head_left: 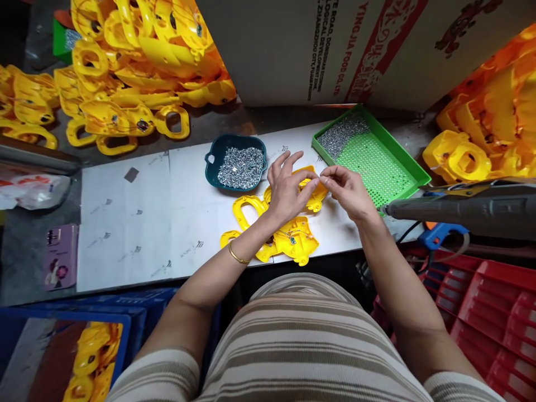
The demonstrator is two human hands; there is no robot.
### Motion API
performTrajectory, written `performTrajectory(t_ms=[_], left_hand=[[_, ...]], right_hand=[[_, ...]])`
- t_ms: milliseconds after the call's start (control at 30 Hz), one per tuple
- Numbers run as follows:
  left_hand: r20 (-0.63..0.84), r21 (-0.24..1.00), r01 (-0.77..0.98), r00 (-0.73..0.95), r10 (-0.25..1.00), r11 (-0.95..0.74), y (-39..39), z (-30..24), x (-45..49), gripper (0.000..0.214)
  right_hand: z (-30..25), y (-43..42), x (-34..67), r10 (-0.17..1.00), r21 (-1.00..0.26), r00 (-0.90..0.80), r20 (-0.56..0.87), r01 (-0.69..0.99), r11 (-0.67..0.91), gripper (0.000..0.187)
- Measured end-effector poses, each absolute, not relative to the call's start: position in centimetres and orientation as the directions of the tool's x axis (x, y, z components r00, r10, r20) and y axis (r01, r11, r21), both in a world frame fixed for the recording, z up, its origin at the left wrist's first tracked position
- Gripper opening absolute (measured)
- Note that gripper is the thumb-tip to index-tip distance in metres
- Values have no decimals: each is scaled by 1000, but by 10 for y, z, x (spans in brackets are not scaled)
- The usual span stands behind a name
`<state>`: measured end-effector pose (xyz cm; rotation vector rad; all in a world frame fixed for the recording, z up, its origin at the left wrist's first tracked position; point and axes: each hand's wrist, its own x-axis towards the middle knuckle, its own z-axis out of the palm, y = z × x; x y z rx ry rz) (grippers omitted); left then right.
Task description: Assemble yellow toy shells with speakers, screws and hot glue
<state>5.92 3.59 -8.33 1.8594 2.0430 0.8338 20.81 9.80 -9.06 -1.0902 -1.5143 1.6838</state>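
Note:
Both hands meet above yellow plastic shell halves lying on a white sheet. My left hand [288, 192] has thumb and index finger pinched together, its other fingers raised. Fingertip to fingertip with it, my right hand [345, 192] is also pinched. Anything between the fingertips is too small to make out. Beneath them, one yellow shell half [317, 200] is partly hidden by my left hand. Nearer me lies another yellow shell half [302, 240] with thin wires and a small part inside. A yellow handle loop [247, 207] sticks out left of my left wrist.
A dark teal bowl [211, 177] and a green perforated tray [393, 167] hold small shiny metal pieces, probably screws. Yellow shells [138, 67] are heaped at back left, more [469, 151] at right. A carton [285, 56] stands behind; a grey bar [460, 207] juts in from the right.

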Motion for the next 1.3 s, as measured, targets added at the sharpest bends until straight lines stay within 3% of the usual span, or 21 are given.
performTrajectory(t_ms=[200,333,633,1033,1300], left_hand=[[141,573,818,-156,978,48,34,-84,60,16],[85,564,821,-162,983,86,33,-82,57,19],[14,524,844,-140,990,112,35,-85,59,19],[-90,511,843,-143,986,169,38,-86,62,18],[-115,581,799,-109,987,156,38,-83,57,14]], right_hand=[[-95,97,209,852,-992,-511,-116,104,-73,34],[-104,91,214,928,-957,-371,-27,279,84,30],[-112,79,216,846,-909,-447,-290,404,-98,54],[-117,69,216,825,-926,-520,-221,377,-11,54],[-120,73,207,800,-943,-498,-333,160,-292,59]])
